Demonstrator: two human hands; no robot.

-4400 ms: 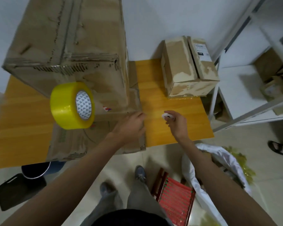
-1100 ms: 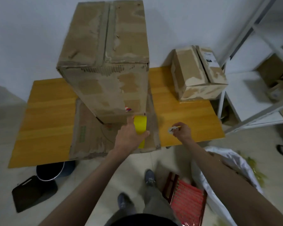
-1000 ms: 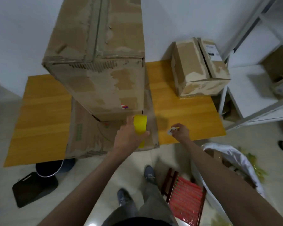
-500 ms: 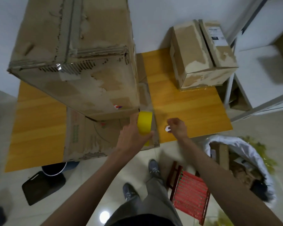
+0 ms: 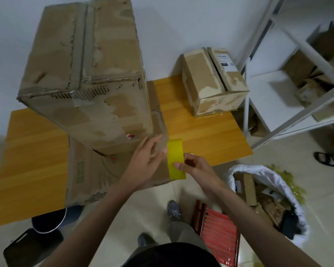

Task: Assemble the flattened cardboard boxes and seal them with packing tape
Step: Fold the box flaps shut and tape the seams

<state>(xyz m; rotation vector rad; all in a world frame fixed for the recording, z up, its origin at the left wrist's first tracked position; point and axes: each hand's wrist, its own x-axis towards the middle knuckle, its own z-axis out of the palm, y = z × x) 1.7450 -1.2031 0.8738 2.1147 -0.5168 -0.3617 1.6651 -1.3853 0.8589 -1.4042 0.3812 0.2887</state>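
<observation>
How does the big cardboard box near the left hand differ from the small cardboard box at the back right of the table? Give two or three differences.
The big cardboard box stands far taller and wider than the small cardboard box. The big cardboard box rests on flattened cardboard; the small cardboard box sits directly on the table. Only the small cardboard box carries a white label. Both are worn brown boxes with closed tops.

A large box (image 5: 85, 74) stands on a flattened box (image 5: 104, 176) lying on the tabletop (image 5: 33, 160). To its right, at the tabletop's far edge near the wall, sits a smaller box (image 5: 212, 81). A tape roll (image 5: 175, 158) is at the flattened box's near right corner, between the left hand (image 5: 145, 166) and right hand (image 5: 197, 170). A shelf rack (image 5: 289, 89) stands right of the tabletop, a bag (image 5: 268, 197) on the floor before it.
</observation>
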